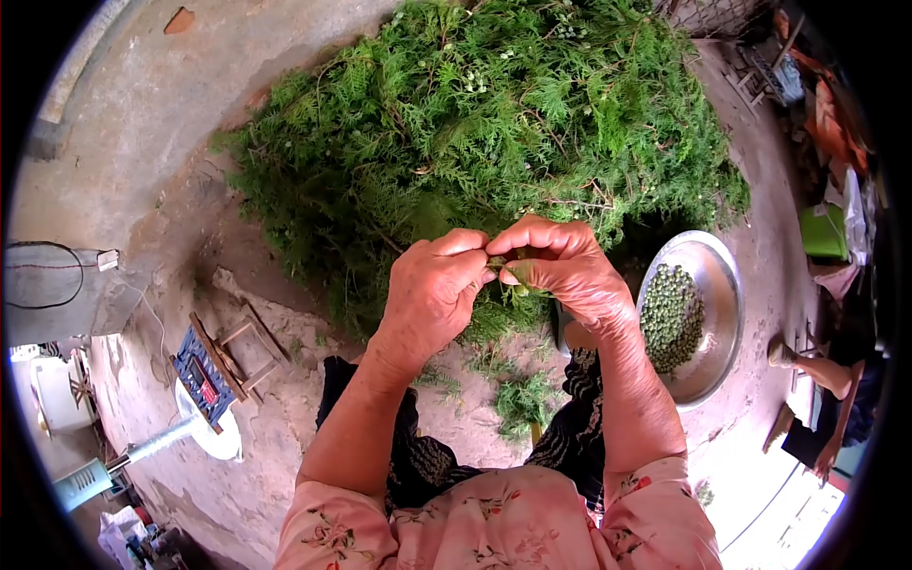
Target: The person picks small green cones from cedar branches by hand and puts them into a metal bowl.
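My left hand (pixel 439 290) and my right hand (pixel 567 266) meet in front of me, thumbs and fingertips pinched. Between the fingertips shows a bit of green sprig (pixel 496 263), gripped from both sides; its end is partly covered by the fingers. Just beyond the hands lies a large heap of feathery green conifer branches (pixel 494 133), with small pale green cones among the leaves. To the right of my right forearm stands a wide metal basin (pixel 724 318), partly filled with small round green cones (pixel 671 318).
Small cut sprigs (pixel 524 401) lie on the floor between my knees. At the left are a small wooden stool (pixel 211 372) and a stand with a round white base (pixel 218 439). Another person's leg (pixel 825 372) shows at the far right, near a green container (pixel 823 232).
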### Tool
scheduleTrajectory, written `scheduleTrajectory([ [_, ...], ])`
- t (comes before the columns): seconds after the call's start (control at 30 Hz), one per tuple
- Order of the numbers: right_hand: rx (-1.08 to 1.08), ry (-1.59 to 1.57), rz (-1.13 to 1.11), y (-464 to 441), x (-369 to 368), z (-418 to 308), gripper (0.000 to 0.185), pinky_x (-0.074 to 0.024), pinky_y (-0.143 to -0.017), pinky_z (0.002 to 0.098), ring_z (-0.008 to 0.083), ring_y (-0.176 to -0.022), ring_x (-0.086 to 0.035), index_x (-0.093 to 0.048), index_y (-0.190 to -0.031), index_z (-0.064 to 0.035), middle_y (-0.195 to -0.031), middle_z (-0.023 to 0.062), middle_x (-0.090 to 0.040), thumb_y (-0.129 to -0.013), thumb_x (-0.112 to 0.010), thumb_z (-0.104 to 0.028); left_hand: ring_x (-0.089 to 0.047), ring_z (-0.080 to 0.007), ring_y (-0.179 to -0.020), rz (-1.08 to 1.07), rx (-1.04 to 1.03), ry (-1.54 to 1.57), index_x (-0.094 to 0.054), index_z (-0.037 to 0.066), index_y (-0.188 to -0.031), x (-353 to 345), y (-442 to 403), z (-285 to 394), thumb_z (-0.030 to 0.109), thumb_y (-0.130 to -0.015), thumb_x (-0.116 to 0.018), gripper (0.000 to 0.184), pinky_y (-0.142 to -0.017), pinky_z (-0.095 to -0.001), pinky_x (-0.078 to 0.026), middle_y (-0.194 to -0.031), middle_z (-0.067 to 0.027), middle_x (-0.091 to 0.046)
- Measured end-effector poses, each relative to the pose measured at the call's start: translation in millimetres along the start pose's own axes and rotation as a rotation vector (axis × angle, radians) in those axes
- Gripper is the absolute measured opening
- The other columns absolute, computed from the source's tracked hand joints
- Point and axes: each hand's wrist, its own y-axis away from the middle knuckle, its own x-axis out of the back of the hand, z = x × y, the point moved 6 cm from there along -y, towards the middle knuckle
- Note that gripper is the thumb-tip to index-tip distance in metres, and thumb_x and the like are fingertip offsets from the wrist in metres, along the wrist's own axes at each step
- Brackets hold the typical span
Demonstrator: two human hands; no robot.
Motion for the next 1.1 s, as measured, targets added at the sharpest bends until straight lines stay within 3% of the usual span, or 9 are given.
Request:
scheduleTrajectory([
  [0.2, 0.017, 0.079, 0.063, 0, 0, 8, 0.013, -0.0446, -0.063, 0.0197, 0.0083, -0.070, -0.055, -0.064, -0.090, 0.0000, -0.078, 0.0017, -0.061, -0.077, -0.064, -0.001, -0.057, -0.0235, -0.067, 0.034, 0.002, 0.066, -0.054, -0.003, -0.073, -3, 1, 0, -0.002, -0.070, -0.064, 0.010, -0.059, -0.0284, -0.045, -0.083, -0.0120, -0.060],
  [0.27, -0.127, -0.324, 0.143, 1, 5, 24, 0.010, -0.0449, -0.062, 0.0201, 0.0084, -0.067, -0.055, -0.064, -0.085, -0.0011, -0.075, 0.0022, -0.062, -0.078, -0.064, -0.008, -0.058, -0.0211, -0.068, 0.076, 0.005, 0.152, -0.057, -0.003, -0.077, 0, 0, 0, -0.002, -0.073, -0.063, 0.007, -0.060, -0.0268, -0.046, -0.083, -0.0114, -0.060],
  [0.4, -0.095, -0.518, 0.257, -2, 9, 24, 0.016, -0.0450, -0.064, 0.0232, 0.0109, -0.069, -0.055, -0.059, -0.095, -0.0020, -0.082, 0.0041, -0.062, -0.081, -0.061, -0.010, -0.058, -0.0205, -0.068, 0.099, -0.004, 0.128, -0.060, -0.004, -0.081, 5, -1, 2, -0.001, -0.073, -0.063, 0.009, -0.060, -0.0264, -0.047, -0.084, -0.0118, -0.060],
  [0.43, -0.113, -0.598, 0.195, -2, 10, 21, 0.020, -0.0448, -0.069, 0.0246, 0.0128, -0.075, -0.056, -0.056, -0.100, -0.0026, -0.086, 0.0059, -0.061, -0.080, -0.059, -0.006, -0.058, -0.0202, -0.067, 0.103, 0.014, 0.138, -0.060, -0.004, -0.082, 6, -1, 1, 0.000, -0.073, -0.063, 0.010, -0.060, -0.0265, -0.047, -0.084, -0.0120, -0.060],
  [0.6, -0.030, -0.475, 0.146, -4, 13, 19, 0.026, -0.0440, -0.074, 0.0265, 0.0142, -0.080, -0.056, -0.055, -0.097, -0.0023, -0.088, 0.0077, -0.059, -0.072, -0.059, -0.005, -0.058, -0.0162, -0.066, 0.074, 0.012, 0.116, -0.061, -0.004, -0.084, 4, -2, 3, 0.003, -0.075, -0.064, 0.012, -0.058, -0.0260, -0.046, -0.081, -0.0118, -0.061],
  [0.7, -0.009, -0.456, 0.148, -2, 14, 17, 0.028, -0.0438, -0.076, 0.0257, 0.0144, -0.081, -0.056, -0.056, -0.099, -0.0007, -0.089, 0.0075, -0.059, -0.072, -0.060, -0.006, -0.059, -0.0209, -0.060, 0.151, 0.131, 0.250, -0.062, 0.001, -0.081, 5, 0, -4, 0.005, -0.071, -0.067, 0.012, -0.054, -0.0275, -0.045, -0.076, -0.0091, -0.061],
  [0.77, -0.055, -0.544, 0.075, 1, 9, 13, 0.030, -0.0449, -0.069, 0.0223, 0.0109, -0.078, -0.056, -0.057, -0.104, 0.0001, -0.091, 0.0061, -0.061, -0.074, -0.056, 0.004, -0.056, -0.0121, -0.058, 0.102, 0.199, 0.367, -0.062, -0.001, -0.084, 5, 0, -9, 0.005, -0.073, -0.066, 0.013, -0.053, -0.0232, -0.043, -0.071, -0.0073, -0.061],
  [0.9, -0.055, -0.465, 0.014, 6, 1, 6, 0.030, -0.0455, -0.068, 0.0219, 0.0088, -0.076, -0.057, -0.058, -0.106, 0.0011, -0.091, 0.0044, -0.063, -0.075, -0.058, 0.004, -0.048, -0.0028, -0.061, 0.066, 0.402, 0.527, -0.062, -0.004, -0.085, 4, 3, -15, 0.005, -0.076, -0.066, 0.013, -0.052, -0.0202, -0.039, -0.066, -0.0025, -0.060],
  [1.1, -0.005, -0.461, 0.073, 1, 7, 31, 0.020, -0.0473, -0.071, 0.0236, 0.0108, -0.077, -0.059, -0.061, -0.098, -0.0007, -0.090, 0.0059, -0.064, -0.078, -0.059, 0.001, -0.045, -0.0027, -0.059, 0.041, 0.379, 0.510, -0.063, -0.003, -0.085, 3, 1, -13, 0.005, -0.076, -0.066, 0.013, -0.051, -0.0201, -0.037, -0.063, -0.0004, -0.057],
])
